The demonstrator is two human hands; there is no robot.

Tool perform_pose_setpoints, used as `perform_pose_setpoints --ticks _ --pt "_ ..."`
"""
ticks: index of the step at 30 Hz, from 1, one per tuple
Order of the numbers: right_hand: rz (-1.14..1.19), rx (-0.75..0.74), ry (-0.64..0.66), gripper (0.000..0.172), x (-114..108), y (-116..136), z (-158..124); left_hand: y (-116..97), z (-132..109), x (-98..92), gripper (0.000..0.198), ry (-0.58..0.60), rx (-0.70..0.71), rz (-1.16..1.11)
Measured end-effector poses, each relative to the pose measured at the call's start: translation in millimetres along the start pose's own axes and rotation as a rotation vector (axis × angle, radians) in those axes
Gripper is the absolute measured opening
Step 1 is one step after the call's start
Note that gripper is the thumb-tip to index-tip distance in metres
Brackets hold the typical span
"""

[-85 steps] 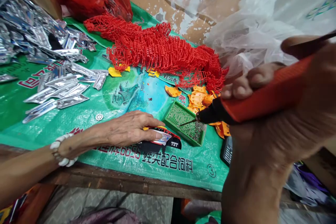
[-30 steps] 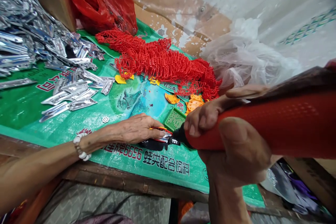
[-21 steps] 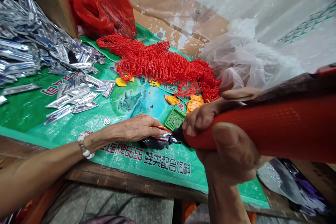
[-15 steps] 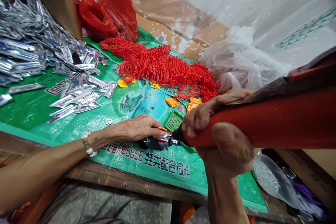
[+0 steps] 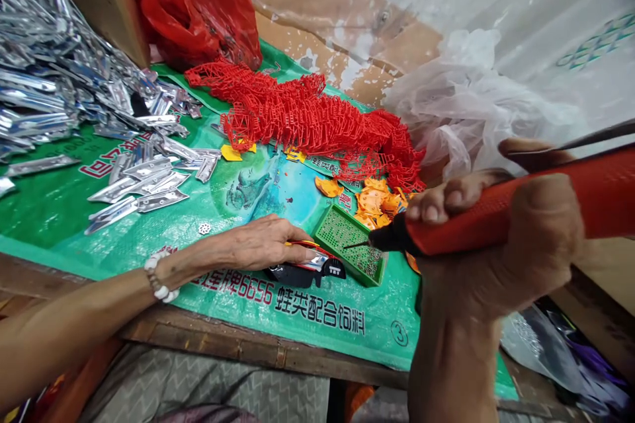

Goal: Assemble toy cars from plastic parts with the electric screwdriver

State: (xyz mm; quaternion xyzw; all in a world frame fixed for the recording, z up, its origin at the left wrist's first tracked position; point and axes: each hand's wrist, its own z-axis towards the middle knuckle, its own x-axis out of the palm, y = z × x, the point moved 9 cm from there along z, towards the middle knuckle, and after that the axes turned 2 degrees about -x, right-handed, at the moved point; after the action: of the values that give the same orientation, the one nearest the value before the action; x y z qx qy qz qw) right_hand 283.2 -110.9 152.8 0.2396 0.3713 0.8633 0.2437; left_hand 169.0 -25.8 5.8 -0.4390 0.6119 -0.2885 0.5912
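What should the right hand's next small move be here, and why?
Probably lower the driver to a likely screw in the tray: the right hand holds its tip over the tray, while the left hand steadies the black part alongside. Whether the tip already carries one is too small to tell.

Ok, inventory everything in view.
Plates: many, silver, left
Bag: one, red, back left
Frames: many, red, back centre
Pieces: several, orange and yellow, centre
Plastic: uncounted, whitish, back right
Wheel: one, white, left of centre
Tray: one, green, centre
Screws: many, grey, in tray
Assembly: one, mostly black, beside tray
Screwdriver: one, mostly red, right
Sheet: one, green, across table
Cloth: one, grey, bottom
Bracelet: one, mostly white, lower left
Left hand: one, bare, holding assembly
Right hand: one, bare, around screwdriver
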Motion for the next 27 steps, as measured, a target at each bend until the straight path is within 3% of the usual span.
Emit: perform_pose_setpoints --ticks 4,8,11,20,27 --pt "-0.060 0.019 -0.152 0.021 -27 -23 -1 -1 -3 5.3 0.044 0.058 -0.009 0.051" --pt "-0.074 0.037 -0.205 0.017 -37 -41 -7 -9 -7 6.9 0.040 0.048 0.068 0.136" --pt "-0.076 0.026 -0.219 0.014 -40 -44 -7 -12 -8 12.3 0.039 0.067 0.088 0.162" --pt "-0.184 -0.005 -0.167 0.010 -38 -52 -4 0 -6 19.2 0.041 0.096 -0.028 0.191" --pt "-0.177 0.000 -0.199 0.018 -38 -56 -2 -7 -5 17.1 0.043 0.100 0.007 0.205"
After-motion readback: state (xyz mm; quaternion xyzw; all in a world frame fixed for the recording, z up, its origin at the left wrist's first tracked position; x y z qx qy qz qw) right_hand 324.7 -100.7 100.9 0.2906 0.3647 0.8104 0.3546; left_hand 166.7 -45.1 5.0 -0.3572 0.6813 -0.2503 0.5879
